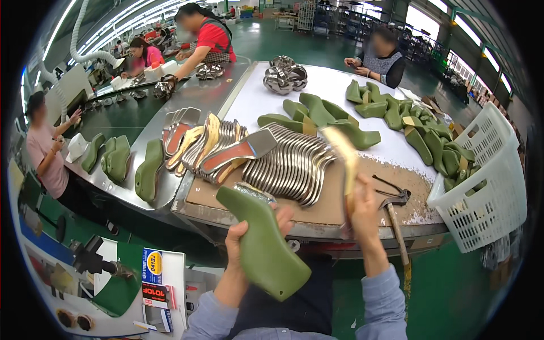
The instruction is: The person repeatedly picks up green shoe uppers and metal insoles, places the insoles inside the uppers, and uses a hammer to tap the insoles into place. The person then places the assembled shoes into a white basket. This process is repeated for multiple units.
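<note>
My left hand (233, 249) is closed round a green shoe last (263, 243), which tilts in front of me at the table's near edge. My right hand (364, 215) grips a tan-gold insole (343, 147), raised upright and smeared by motion. Beyond the last, a dense row of silver-edged insoles (289, 170) stands on edge on brown board. Leaning against that row is a reddish-brown insole (235, 156). To the right of my right hand lie dark pincers (402, 196) and a hammer with a wooden handle (396, 232).
More green lasts (320, 110) lie behind the insoles, with a pile (433, 141) at right spilling toward a tilted white basket (476, 207). Several lasts (149, 170) stand on the metal bench at left. Silver bundles (283, 79) sit farther back. Other people work around the tables.
</note>
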